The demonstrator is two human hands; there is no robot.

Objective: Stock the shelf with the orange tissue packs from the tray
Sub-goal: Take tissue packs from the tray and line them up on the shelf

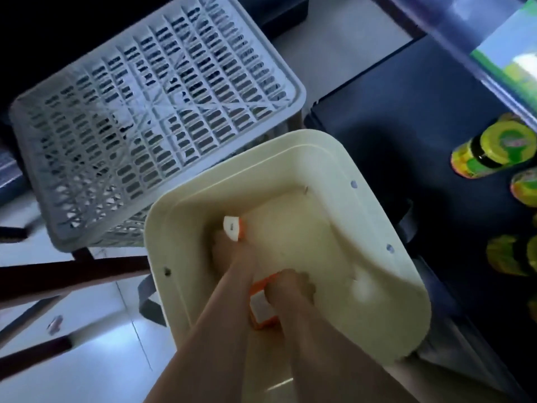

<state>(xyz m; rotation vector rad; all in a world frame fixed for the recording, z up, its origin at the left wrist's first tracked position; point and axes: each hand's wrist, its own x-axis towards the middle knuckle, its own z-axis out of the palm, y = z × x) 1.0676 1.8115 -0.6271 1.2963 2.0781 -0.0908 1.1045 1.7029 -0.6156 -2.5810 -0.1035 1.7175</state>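
Both my arms reach down into a cream plastic tray [386, 289] in the lower middle of the head view. My left hand [232, 254] is closed around an orange and white tissue pack [234, 228] near the tray's left wall. My right hand [293, 289] grips a second orange tissue pack [260, 308] close to the tray's near side. Motion blur softens both hands. A dark shelf board [406, 117] lies to the right of the tray.
A grey slotted crate [162, 112] stands at the upper left, touching the tray's far corner. Yellow-lidded jars [494, 149] line the shelf at the right edge. Dark wooden legs [58, 280] cross the pale tiled floor [101, 359] at the left.
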